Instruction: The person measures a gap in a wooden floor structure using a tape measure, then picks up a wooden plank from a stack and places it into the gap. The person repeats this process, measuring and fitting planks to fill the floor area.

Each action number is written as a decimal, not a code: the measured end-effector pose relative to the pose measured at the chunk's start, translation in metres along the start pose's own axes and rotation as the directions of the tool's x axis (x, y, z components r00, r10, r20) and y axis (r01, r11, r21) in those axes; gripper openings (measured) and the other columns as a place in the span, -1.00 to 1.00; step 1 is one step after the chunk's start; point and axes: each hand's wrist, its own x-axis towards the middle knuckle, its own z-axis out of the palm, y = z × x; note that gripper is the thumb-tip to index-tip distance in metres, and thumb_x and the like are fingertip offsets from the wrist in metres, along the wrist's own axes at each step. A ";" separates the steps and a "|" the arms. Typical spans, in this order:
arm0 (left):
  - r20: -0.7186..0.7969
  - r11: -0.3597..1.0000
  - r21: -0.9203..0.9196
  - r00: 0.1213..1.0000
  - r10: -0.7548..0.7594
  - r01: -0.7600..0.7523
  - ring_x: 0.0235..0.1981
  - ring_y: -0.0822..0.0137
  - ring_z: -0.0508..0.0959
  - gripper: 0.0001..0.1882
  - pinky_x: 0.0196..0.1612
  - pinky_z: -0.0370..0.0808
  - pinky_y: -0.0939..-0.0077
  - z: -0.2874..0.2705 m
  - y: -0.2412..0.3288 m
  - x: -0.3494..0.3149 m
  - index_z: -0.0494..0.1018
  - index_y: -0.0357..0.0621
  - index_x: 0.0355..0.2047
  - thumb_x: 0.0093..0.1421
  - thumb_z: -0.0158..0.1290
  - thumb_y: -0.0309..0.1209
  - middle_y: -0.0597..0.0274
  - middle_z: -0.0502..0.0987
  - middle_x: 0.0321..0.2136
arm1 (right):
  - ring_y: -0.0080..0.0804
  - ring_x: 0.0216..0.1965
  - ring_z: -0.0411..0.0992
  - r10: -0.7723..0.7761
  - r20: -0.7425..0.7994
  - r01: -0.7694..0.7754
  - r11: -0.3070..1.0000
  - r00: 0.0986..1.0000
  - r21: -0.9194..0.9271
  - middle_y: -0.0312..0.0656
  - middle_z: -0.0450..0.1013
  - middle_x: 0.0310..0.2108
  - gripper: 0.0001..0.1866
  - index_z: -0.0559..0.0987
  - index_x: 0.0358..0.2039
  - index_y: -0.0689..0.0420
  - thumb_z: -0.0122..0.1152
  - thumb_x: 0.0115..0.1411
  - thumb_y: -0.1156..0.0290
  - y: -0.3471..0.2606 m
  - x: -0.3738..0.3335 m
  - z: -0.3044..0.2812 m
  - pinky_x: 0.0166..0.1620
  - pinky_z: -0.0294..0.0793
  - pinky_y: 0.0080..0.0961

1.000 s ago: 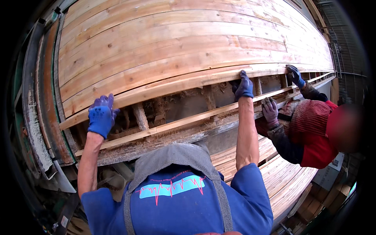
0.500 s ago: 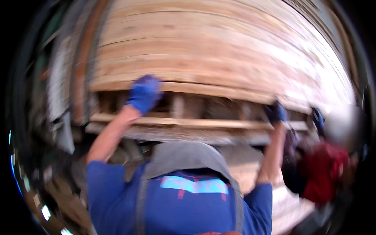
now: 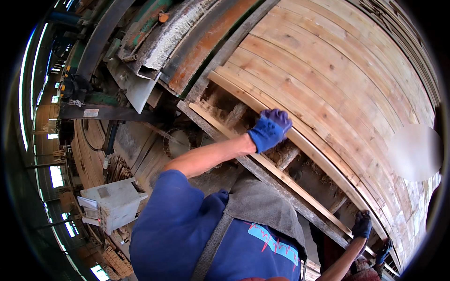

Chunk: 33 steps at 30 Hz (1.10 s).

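Observation:
Planks lie side by side as a broad wooden panel point(image 3: 328, 70), with a narrow board point(image 3: 328, 170) along its near edge. My left hand point(image 3: 272, 130), in a blue and purple glove, is closed over this edge board. Farther right along the same board, my right hand point(image 3: 361, 225), in a dark blue glove, has its fingers curled at the edge. Their undersides are hidden. Between panel and front rail is a gap with short crosspieces and wood debris. A thin wooden strip point(image 3: 295, 183) lies along the rail, below my left wrist.
Another person's gloved hand point(image 3: 384, 250) is at the board just beyond my right hand. Rusty steel beams point(image 3: 201, 61) and a hanging pale plate point(image 3: 133, 86) border the panel's left end. A grey metal box point(image 3: 112, 203) stands at the lower left, near stacked wood.
The view has swung, so the panel now slants down to the right and more of the left-hand machinery shows. Both my hands stay at the edge board.

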 end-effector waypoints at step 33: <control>-0.196 0.965 -0.245 0.970 -0.145 0.095 -0.11 0.07 0.65 -0.50 0.02 0.55 0.24 -0.044 -0.025 -0.025 0.57 -0.12 -0.03 0.11 0.23 -0.08 0.00 0.65 -0.15 | -0.57 -0.17 0.48 -0.191 0.114 0.142 0.929 0.975 0.342 -0.29 0.55 -0.06 -0.66 0.54 0.09 0.09 0.11 0.34 0.31 0.054 0.092 -0.009 -0.17 0.53 -0.67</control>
